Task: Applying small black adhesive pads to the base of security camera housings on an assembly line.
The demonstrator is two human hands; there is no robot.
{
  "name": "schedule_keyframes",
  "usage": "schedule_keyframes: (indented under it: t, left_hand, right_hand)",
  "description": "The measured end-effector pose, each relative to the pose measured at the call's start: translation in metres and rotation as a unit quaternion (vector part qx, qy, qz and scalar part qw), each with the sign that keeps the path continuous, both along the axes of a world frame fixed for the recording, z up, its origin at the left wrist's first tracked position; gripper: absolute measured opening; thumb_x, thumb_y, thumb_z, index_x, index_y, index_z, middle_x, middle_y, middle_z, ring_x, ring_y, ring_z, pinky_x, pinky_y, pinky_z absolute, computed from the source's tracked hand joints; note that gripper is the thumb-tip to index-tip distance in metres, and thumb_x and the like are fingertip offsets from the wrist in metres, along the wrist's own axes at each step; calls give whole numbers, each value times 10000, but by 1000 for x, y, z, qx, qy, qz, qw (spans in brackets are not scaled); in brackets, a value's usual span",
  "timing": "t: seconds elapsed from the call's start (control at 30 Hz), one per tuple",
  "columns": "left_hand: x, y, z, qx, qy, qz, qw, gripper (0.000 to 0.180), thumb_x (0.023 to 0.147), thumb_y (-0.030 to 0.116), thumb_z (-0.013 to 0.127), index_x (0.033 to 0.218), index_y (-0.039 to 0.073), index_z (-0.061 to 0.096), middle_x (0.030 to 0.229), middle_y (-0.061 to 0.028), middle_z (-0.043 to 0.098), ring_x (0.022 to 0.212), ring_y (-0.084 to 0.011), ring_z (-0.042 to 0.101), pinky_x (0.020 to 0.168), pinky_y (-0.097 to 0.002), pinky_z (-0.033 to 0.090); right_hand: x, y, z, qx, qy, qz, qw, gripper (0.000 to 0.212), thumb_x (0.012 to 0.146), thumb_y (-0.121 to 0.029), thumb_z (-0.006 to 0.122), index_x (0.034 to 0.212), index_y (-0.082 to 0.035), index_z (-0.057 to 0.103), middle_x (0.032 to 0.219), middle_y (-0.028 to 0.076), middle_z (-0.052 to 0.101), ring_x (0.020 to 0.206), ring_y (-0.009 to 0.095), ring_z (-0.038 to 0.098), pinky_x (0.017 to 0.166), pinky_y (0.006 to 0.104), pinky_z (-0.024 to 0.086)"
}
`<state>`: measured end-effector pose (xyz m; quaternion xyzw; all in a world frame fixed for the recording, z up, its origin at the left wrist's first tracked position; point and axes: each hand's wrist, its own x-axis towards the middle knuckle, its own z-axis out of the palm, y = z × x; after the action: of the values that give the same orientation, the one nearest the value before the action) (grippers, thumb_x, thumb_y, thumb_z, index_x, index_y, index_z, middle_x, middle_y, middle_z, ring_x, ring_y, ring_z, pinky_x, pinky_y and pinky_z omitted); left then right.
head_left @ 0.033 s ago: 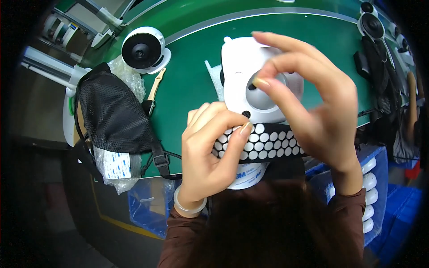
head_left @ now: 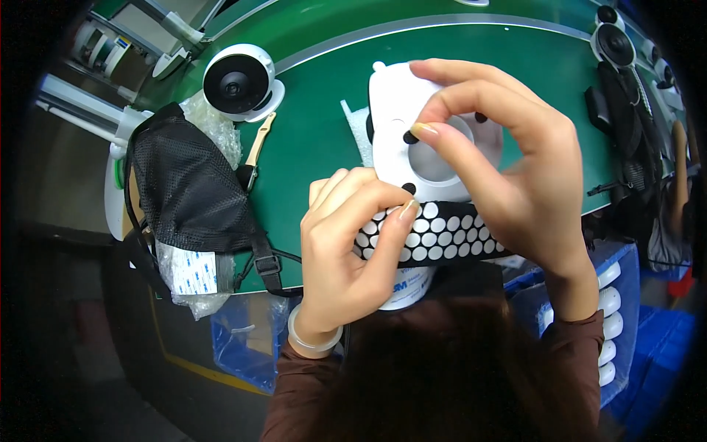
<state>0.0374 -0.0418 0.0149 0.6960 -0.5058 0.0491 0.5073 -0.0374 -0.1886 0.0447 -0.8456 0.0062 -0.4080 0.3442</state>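
A white plastic housing [head_left: 390, 96] with a round central opening lies on the green table in front of me. Black round pads sit on it, one [head_left: 409, 189] near its lower edge. My left hand [head_left: 346, 243] pinches a black strip [head_left: 442, 241] covered in rows of white dots, close against the housing's near edge. Above the housing, my right hand [head_left: 523, 155] has thumb and index finger together at another black round pad [head_left: 411, 137] beside the opening. Its middle finger reaches toward the housing's top. Beneath the strip shows a white roll with blue print [head_left: 409, 287].
A white camera with a black face [head_left: 237, 82] stands back left, near a brush [head_left: 261, 144] and bubble wrap. A black mesh bag [head_left: 188, 177] lies left. More cameras [head_left: 613, 44] and black straps line the right. Below right, a blue bin [head_left: 626, 324] holds white parts.
My right thumb and index finger have shifted slightly up and left. The black round pad beside the opening shows more plainly. My left hand has hardly moved.
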Motion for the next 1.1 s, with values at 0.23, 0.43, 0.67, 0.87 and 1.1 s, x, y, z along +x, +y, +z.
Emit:
schedule_keyframes:
  t: [0.23,0.43,0.67,0.87,1.1]
  left_hand:
    - [0,1,3,24,-20,12,999,40,709,42,621,717,53,583,684,-50,541,597,-201,470,616,-296,290]
    - [0,2,3,29,-26,15,999,38,717,58,621,718,54,583,686,-51,538,606,-210,475,619,-305,294]
    - [2,2,2,20,-35,12,999,37,724,61,611,709,56,577,676,-46,529,605,-207,469,622,-302,292]
    - [2,-2,6,6,-42,-16,999,37,721,55,607,709,64,573,664,-37,521,605,-200,466,630,-299,291]
    - [14,18,0,-36,92,0,995,32,684,27,621,712,17,609,946,-143,632,675,-208,516,694,-302,340]
  right_hand:
    - [5,6,5,0,28,-33,999,66,722,-19,645,765,14,608,950,121,638,838,167,598,741,240,449]
    - [9,10,2,-24,25,-48,998,56,721,-14,641,752,17,606,934,121,635,827,169,604,730,241,454]
    - [7,1,15,-87,87,-46,991,53,746,0,605,773,19,563,870,95,630,820,148,604,713,242,459]
    - [12,-13,26,-79,166,19,983,203,742,-159,687,837,-9,588,699,42,555,602,80,487,531,212,383]
    - [38,-47,52,192,342,118,912,271,851,-210,549,905,43,628,635,96,608,528,152,584,489,266,457]
